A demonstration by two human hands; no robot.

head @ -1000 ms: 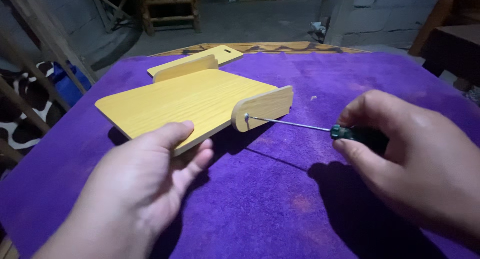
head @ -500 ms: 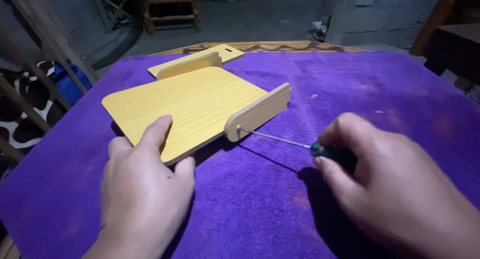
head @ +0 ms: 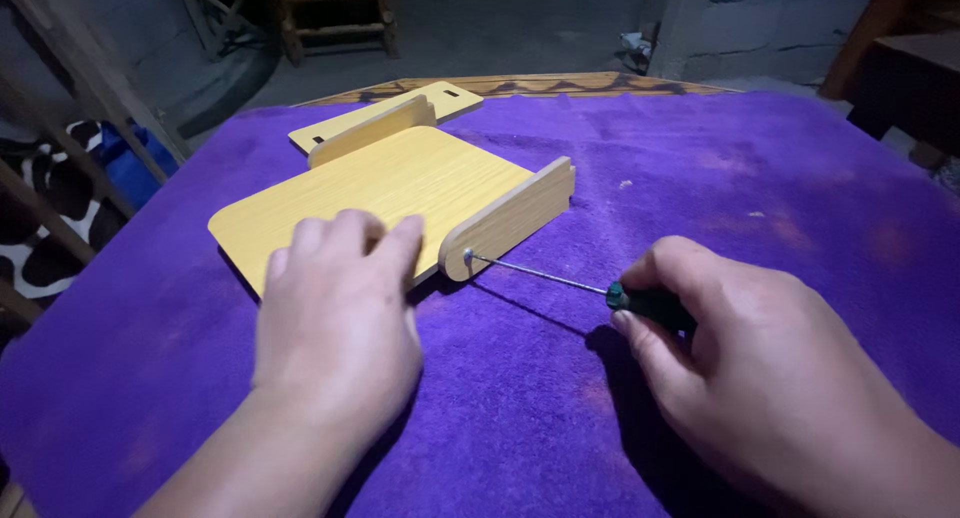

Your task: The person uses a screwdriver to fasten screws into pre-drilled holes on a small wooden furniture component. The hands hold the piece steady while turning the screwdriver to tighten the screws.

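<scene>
Two hands of mine work over a purple cloth [head: 760,168] that covers the table, its nap soft and fuzzy, with a few pale specks scattered on it. At the far left edge I see a slanted wooden rail [head: 70,73] and, beneath it, a black-and-white patterned patch that I cannot identify. My left hand [head: 335,318] lies palm down with fingers spread flat, released and grasping nothing, pressing on the near corner of a light yellow wooden board [head: 400,183]. That board is smooth with a fine straight grain, roughly rectangular, lying flat on the cloth; my hand hides its near edge. Behind it sits a second flat panel [head: 440,100] of the same wood with small dark slots, partly hidden by an upright strip along the board's far side. At the board's right edge stands a side piece [head: 510,218], a narrow wooden slat with rounded ends, touching the board and set on edge. A small screw head shows near its lower end, and the thin metal shaft of a screwdriver [head: 540,274] meets it there, running rightward just above the cloth. My right hand [head: 760,368] is clenched around the screwdriver's dark green handle, which is mostly buried in my fingers; only its front tip shows. My right wrist is cut off at the frame's corner.
</scene>
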